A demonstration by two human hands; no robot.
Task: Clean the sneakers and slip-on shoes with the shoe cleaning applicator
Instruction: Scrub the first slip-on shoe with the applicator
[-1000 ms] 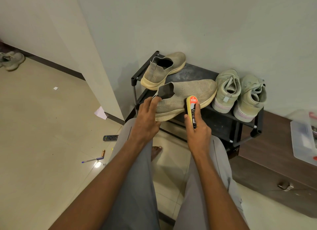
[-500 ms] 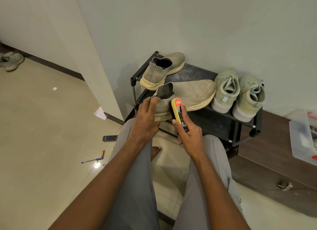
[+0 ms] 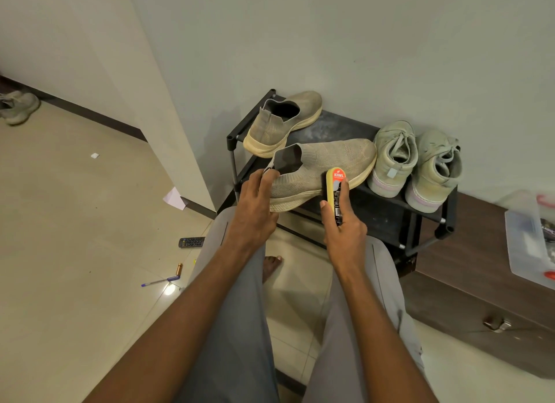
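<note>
Near beige knit slip-on shoe [image 3: 327, 168] steadied at heel by left hand [image 3: 255, 204], fingers pinched on collar; shoe rested on black metal shoe rack [image 3: 432, 222]. Yellow sponge-edged shoe cleaning applicator [image 3: 335, 192] gripped in right hand [image 3: 342, 231], pressed against shoe's near side, by sole. Step judged: side being scrubbed. Next needed: strokes toward toe, heel kept pinned. Second slip-on [image 3: 282, 123] far left; pale green lace-up sneakers [image 3: 417, 165] right.

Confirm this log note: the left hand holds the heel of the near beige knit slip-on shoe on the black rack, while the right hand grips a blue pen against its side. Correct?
One error: the right hand grips a yellow shoe cleaning applicator, not a pen. The head view shows it. The left hand does hold the near beige knit slip-on shoe at its heel on the black rack.
</note>
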